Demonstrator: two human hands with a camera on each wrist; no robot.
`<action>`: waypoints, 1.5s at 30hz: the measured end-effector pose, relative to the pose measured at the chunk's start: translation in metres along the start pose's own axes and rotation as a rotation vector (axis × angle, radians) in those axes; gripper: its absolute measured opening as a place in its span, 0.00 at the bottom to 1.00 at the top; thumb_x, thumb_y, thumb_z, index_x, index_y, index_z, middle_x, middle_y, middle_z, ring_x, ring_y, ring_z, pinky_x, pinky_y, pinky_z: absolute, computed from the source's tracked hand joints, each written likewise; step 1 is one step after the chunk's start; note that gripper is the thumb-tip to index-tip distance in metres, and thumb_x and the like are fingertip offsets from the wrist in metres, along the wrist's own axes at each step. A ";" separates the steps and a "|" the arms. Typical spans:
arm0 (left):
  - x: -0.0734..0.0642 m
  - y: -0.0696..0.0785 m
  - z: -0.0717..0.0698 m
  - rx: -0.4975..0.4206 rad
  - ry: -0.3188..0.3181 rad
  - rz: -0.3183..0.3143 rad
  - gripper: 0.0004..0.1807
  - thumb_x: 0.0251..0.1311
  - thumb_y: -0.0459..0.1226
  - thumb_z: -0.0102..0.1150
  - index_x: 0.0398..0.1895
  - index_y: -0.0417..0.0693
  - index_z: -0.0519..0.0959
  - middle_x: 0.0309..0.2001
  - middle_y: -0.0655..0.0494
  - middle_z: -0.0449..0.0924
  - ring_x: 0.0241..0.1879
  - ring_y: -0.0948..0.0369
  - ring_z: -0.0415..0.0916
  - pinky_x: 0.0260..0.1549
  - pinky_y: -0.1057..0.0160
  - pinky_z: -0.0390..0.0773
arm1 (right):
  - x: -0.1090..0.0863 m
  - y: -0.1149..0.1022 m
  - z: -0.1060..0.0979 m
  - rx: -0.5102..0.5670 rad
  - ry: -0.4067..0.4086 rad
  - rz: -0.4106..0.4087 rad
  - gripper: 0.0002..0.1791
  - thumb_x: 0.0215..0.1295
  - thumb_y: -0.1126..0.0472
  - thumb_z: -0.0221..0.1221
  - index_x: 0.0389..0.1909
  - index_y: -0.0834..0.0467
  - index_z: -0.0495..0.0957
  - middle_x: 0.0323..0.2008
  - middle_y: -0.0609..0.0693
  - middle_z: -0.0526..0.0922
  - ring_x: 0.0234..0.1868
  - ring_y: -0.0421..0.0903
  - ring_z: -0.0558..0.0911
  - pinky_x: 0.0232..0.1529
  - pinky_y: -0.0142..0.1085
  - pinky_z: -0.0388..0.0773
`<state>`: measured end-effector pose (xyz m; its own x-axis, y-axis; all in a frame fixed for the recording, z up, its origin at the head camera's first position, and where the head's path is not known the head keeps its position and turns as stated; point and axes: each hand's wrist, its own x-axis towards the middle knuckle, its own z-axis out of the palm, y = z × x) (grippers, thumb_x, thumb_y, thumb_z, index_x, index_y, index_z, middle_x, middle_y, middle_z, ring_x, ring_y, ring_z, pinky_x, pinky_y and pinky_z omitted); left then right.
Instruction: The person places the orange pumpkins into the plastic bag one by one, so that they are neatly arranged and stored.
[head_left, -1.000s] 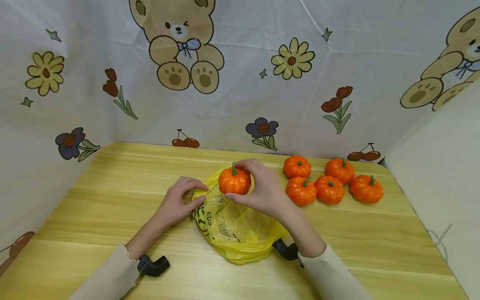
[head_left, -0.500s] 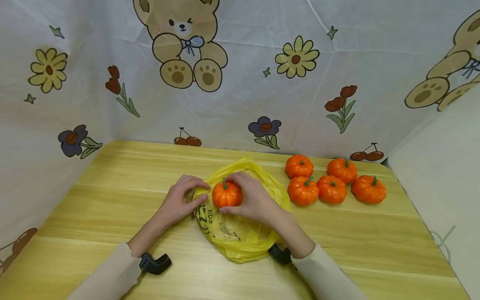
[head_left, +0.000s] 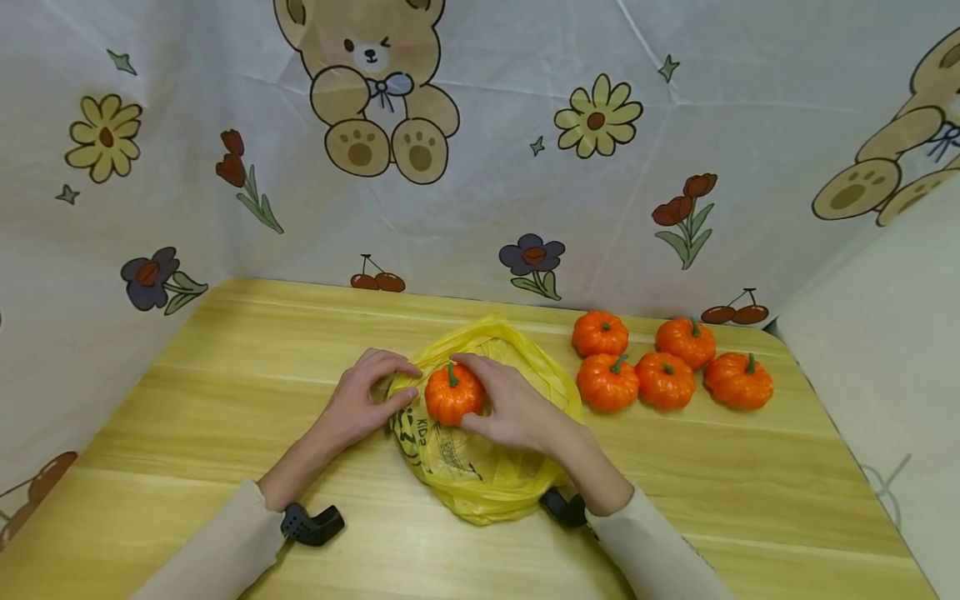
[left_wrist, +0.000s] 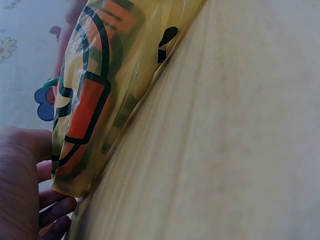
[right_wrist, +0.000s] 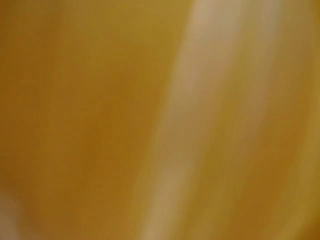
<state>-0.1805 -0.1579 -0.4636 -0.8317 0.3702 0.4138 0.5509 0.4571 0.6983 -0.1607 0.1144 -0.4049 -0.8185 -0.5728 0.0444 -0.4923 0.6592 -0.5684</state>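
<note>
In the head view, a translucent yellow plastic bag (head_left: 517, 467) with dark print lies with its mouth spread on the table. My left hand (head_left: 363, 396) holds its left rim between thumb and fingers. The left wrist view has this hand (left_wrist: 25, 180) at the printed side of the bag (left_wrist: 125, 75). Over the bag's mouth, my right hand (head_left: 517, 408) has its fingers and thumb curled round the right side of an orange pumpkin (head_left: 453, 396) with a green stem. Blurred yellow plastic (right_wrist: 100, 120) fills the right wrist view, hiding the hand there.
Several more small orange pumpkins (head_left: 666, 381) sit on the wooden table (head_left: 225, 400), right of the bag. Behind the table hangs a pale cloth (head_left: 480, 192) printed with bears and flowers. A black wrist device (head_left: 313, 525) sits by the left cuff.
My right hand has lowered the pumpkin toward the left side of the bag. Its thumb has drawn back slightly to the right. The left hand stays at the rim.
</note>
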 end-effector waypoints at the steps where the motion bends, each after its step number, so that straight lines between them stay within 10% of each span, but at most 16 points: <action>1: 0.000 0.000 0.000 0.000 0.000 0.001 0.13 0.63 0.38 0.73 0.50 0.52 0.88 0.52 0.58 0.86 0.56 0.57 0.76 0.60 0.52 0.72 | 0.000 0.000 0.000 -0.001 -0.005 0.008 0.45 0.59 0.51 0.63 0.79 0.55 0.62 0.74 0.55 0.72 0.71 0.55 0.75 0.72 0.53 0.70; 33: 0.001 0.001 -0.002 0.008 -0.009 -0.034 0.12 0.62 0.36 0.73 0.49 0.54 0.88 0.48 0.60 0.87 0.52 0.58 0.78 0.56 0.57 0.74 | -0.003 0.004 -0.007 -0.007 0.001 -0.019 0.50 0.64 0.54 0.71 0.82 0.59 0.56 0.74 0.59 0.71 0.71 0.56 0.76 0.73 0.51 0.70; 45: 0.000 0.002 0.000 -0.001 0.005 -0.020 0.13 0.61 0.34 0.73 0.48 0.53 0.88 0.47 0.59 0.87 0.49 0.58 0.77 0.50 0.60 0.74 | -0.022 0.001 -0.034 -0.009 0.131 -0.043 0.45 0.65 0.56 0.70 0.80 0.54 0.61 0.72 0.54 0.74 0.69 0.59 0.77 0.68 0.56 0.74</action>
<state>-0.1791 -0.1574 -0.4622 -0.8431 0.3568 0.4023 0.5337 0.4633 0.7075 -0.1532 0.1446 -0.3781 -0.8281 -0.5325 0.1753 -0.5295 0.6401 -0.5567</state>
